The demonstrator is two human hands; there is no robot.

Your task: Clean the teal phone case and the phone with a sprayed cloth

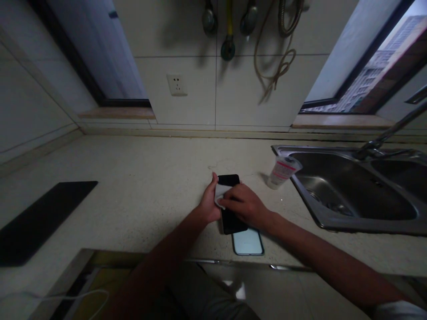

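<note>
A black smartphone (233,223) is held up over the counter, its dark screen facing me. My left hand (210,203) grips it along the left edge, with the thumb upright beside the top. Against the screen, my right hand (245,202) presses a small white wipe (221,191) between bent fingers. Beneath the phone, a light blue phone or phone case (247,243) with a dark rim lies on the counter, its upper part hidden. A clear plastic cup (283,172) with pink print stands to the right of my hands, tilted in this view.
The pale speckled counter (143,178) runs along the tiled wall. A steel double sink (353,191) with a faucet (376,144) is at the right. A black flat panel (46,218) lies at the left. A wall socket (176,85) and a white cable (83,294) are also in view.
</note>
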